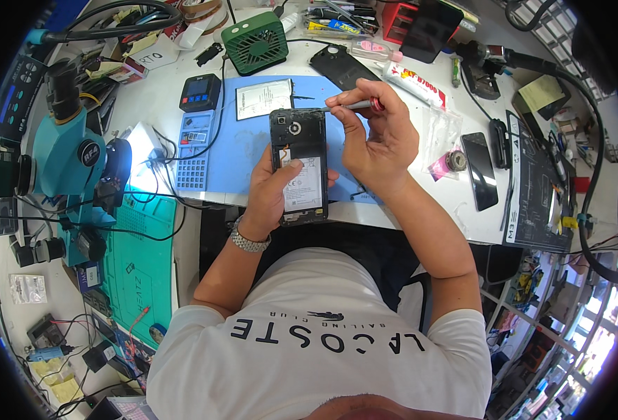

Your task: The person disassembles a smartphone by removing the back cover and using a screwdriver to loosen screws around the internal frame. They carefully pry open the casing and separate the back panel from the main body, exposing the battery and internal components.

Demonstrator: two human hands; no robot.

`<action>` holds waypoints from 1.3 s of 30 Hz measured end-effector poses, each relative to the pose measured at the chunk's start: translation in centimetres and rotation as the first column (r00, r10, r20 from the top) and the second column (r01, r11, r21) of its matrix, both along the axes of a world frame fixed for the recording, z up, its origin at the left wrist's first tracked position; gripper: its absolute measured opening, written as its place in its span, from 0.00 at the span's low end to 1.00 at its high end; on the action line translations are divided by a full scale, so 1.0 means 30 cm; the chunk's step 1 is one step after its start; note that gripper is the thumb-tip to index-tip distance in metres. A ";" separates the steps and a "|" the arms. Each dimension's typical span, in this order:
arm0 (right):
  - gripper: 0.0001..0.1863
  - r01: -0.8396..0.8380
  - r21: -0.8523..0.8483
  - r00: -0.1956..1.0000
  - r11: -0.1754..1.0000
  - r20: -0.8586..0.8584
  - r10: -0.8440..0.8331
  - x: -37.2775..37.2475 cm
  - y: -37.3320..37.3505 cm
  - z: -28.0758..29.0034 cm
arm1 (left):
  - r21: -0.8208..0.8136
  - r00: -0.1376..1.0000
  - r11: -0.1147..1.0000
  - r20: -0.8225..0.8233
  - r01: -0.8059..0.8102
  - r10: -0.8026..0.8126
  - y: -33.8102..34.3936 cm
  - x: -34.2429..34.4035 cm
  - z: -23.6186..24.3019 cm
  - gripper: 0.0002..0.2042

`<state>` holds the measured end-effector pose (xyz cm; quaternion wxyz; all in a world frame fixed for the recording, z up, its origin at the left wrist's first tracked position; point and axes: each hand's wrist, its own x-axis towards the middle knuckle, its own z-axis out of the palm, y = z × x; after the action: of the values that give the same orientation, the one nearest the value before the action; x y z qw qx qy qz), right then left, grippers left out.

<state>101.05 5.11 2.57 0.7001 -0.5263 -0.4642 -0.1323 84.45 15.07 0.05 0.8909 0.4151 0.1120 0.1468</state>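
Observation:
A black smartphone with its back off is tilted up over the blue mat. Its white-labelled battery and camera area show. My left hand grips the phone's lower half, thumb across the battery and fingertips showing at the right edge. Between the thumb and fingers of my right hand is a slim grey screwdriver with a red end. Its tip meets the phone's top right corner; the exact contact is too small to make out.
Behind the phone lie a separate battery, a black back cover and a green fan. A teal microscope stands left, beside a small blue-screened device. Another phone and a glue tube lie right.

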 end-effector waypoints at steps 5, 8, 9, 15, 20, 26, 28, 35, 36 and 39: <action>0.26 0.014 0.013 1.000 1.000 -0.015 -0.013 0.000 0.000 0.008 | 0.029 0.999 0.999 -0.008 -0.041 0.042 -0.004 0.001 0.017 0.22; 0.26 0.038 0.022 0.999 0.999 -0.003 -0.037 0.005 -0.003 0.004 | 0.028 0.999 0.998 -0.002 -0.047 0.047 -0.005 0.001 0.021 0.22; 0.26 0.047 0.020 0.999 0.999 0.003 -0.047 0.008 -0.004 0.000 | 0.023 0.999 0.999 0.004 -0.048 0.048 -0.005 0.001 0.020 0.22; 0.26 0.034 0.014 0.999 0.999 -0.007 -0.034 0.008 -0.012 0.002 | 0.012 0.998 0.998 0.003 -0.062 0.062 -0.006 0.000 0.013 0.22; 0.29 0.036 -0.064 0.998 0.997 0.050 -0.033 0.005 -0.029 0.026 | -0.012 0.996 0.997 -0.017 -0.082 0.082 -0.006 0.001 0.015 0.23; 0.25 0.019 0.054 1.000 0.998 -0.008 -0.019 0.004 -0.015 0.026 | 0.008 0.999 0.999 -0.002 -0.047 0.047 -0.002 0.003 0.018 0.23; 0.25 0.015 0.058 1.000 0.998 0.010 -0.015 0.004 -0.015 0.026 | 0.014 0.999 0.999 -0.017 -0.031 0.031 -0.002 0.000 0.018 0.23; 0.25 -0.119 0.089 0.992 0.989 -0.030 0.122 -0.014 -0.012 0.023 | 0.016 0.999 0.999 -0.038 0.038 -0.037 0.000 0.002 0.018 0.21; 0.25 -0.116 0.082 0.992 0.990 -0.033 0.119 -0.016 -0.013 0.026 | 0.029 0.998 0.999 -0.042 0.046 -0.044 0.001 0.002 0.018 0.21; 0.25 -0.122 0.070 0.991 0.990 -0.041 0.125 -0.021 -0.010 0.027 | 0.050 0.997 0.996 -0.052 0.068 -0.065 0.003 0.003 0.017 0.21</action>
<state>100.44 4.80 3.37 0.7344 -0.4757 -0.4752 -0.0924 84.53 15.17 0.56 0.8812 0.4448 0.1165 0.1095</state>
